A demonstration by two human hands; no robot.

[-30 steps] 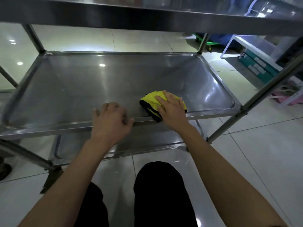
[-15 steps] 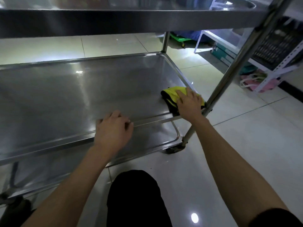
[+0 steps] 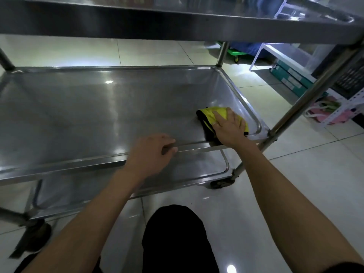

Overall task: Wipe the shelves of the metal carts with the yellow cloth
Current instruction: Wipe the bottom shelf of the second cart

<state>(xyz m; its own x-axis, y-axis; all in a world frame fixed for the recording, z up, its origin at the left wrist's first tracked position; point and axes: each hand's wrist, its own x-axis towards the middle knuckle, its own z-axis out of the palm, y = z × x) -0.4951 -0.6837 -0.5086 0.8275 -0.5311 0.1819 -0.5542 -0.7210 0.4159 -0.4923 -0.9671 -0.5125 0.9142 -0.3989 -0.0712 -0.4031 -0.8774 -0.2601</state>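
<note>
The metal cart's middle shelf [image 3: 98, 107] spreads across the view under the top shelf [image 3: 157, 22]. A folded yellow cloth with a black edge [image 3: 211, 115] lies in the shelf's near right corner. My right hand [image 3: 229, 128] presses flat on the cloth, fingers spread over it. My left hand [image 3: 151, 152] grips the shelf's front rim near the middle, fingers curled over the edge. A lower shelf [image 3: 187, 170] shows beneath the front rim.
The cart's right front post [image 3: 307, 95] rises beside my right hand, with a caster [image 3: 220, 183] below. White racks with boxes and a black crate [image 3: 346, 79] stand at the right. A pink bag [image 3: 327, 111] sits on the tiled floor. My dark-trousered knee [image 3: 177, 239] is below.
My right hand slid the cloth rightward along the front of the shelf into the right corner. My left hand stayed on the front rim. My view swung right, then partly back.
</note>
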